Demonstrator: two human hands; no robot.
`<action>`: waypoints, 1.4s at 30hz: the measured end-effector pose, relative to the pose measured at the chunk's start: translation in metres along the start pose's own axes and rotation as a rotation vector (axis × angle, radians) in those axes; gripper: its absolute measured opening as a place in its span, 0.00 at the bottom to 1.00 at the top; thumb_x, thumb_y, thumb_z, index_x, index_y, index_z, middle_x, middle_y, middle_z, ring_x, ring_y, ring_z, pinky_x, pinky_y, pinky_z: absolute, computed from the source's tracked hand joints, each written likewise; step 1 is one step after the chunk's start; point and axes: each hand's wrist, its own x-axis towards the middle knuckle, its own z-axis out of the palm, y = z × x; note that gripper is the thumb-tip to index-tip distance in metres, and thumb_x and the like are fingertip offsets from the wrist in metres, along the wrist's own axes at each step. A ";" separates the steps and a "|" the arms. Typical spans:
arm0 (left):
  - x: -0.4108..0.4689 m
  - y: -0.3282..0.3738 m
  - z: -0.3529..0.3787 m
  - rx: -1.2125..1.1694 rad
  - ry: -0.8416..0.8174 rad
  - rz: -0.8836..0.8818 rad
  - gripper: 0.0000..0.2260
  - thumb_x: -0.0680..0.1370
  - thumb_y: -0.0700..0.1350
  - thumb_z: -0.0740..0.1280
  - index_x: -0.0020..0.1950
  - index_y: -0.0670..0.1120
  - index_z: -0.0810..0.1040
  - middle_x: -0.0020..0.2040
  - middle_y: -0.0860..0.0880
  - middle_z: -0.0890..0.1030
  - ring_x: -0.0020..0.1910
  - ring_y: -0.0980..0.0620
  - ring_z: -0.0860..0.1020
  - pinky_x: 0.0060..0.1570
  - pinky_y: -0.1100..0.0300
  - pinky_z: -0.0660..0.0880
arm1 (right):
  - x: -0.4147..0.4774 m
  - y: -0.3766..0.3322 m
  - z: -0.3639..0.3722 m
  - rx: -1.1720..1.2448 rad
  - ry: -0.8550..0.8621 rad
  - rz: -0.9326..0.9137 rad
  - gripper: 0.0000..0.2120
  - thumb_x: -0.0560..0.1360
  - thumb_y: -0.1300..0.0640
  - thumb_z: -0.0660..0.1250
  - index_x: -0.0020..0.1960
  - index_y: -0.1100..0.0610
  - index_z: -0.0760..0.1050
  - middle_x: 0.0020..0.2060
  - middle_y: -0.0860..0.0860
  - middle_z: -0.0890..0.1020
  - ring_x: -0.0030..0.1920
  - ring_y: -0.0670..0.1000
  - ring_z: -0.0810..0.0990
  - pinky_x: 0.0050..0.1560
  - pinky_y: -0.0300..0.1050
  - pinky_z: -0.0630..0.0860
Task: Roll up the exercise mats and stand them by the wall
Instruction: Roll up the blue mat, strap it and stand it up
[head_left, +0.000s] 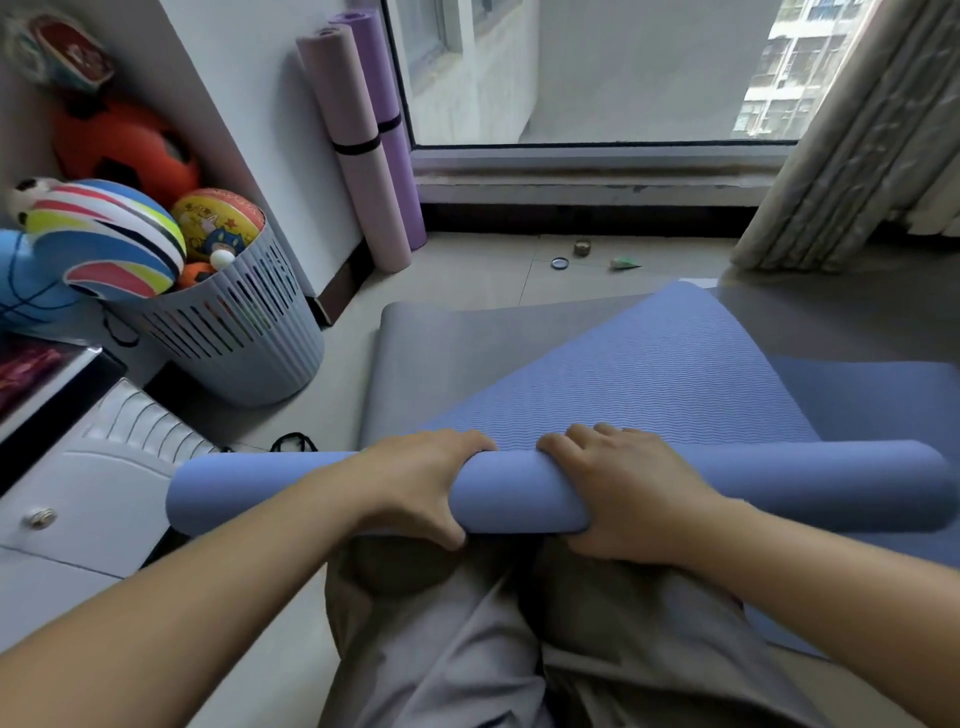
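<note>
At nine o'clock, slotted basket (249, 332) heaped with balls (111, 239). At eleven o'clock, pink rolled mat (358, 150) and purple rolled mat (397, 156), upright against the wall (260, 104). Dead centre, left hand (415, 483) wrapped round the blue mat roll (519, 493); just right of it, right hand (613, 493) gripping the same roll. Unrolled length spread toward one o'clock over a grey mat (431, 364).

Both hands (426, 483) (618, 499) around half-rolled blue mat (519, 493)

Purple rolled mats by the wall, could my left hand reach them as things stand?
Probably not: the left hand grips the blue roll, and the purple mats stand well beyond it, past the basket.
</note>
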 end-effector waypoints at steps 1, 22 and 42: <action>0.000 0.002 0.003 0.115 0.074 -0.006 0.35 0.67 0.54 0.70 0.70 0.61 0.60 0.60 0.56 0.72 0.59 0.51 0.73 0.56 0.55 0.72 | 0.003 0.003 -0.003 0.043 -0.023 0.009 0.28 0.65 0.40 0.67 0.62 0.49 0.66 0.52 0.47 0.76 0.51 0.53 0.77 0.46 0.46 0.71; -0.020 0.028 -0.002 -0.046 -0.171 0.112 0.27 0.68 0.54 0.73 0.62 0.61 0.64 0.52 0.56 0.78 0.49 0.53 0.76 0.40 0.61 0.71 | -0.035 0.004 -0.025 -0.045 -0.164 -0.131 0.34 0.64 0.33 0.67 0.64 0.48 0.66 0.55 0.47 0.68 0.55 0.50 0.66 0.55 0.46 0.70; 0.001 0.017 0.002 -0.057 0.059 0.076 0.34 0.66 0.53 0.72 0.69 0.61 0.62 0.60 0.57 0.73 0.57 0.55 0.74 0.53 0.59 0.72 | -0.012 0.002 -0.003 -0.197 0.040 -0.073 0.49 0.54 0.37 0.76 0.69 0.53 0.62 0.49 0.52 0.77 0.44 0.56 0.78 0.40 0.53 0.75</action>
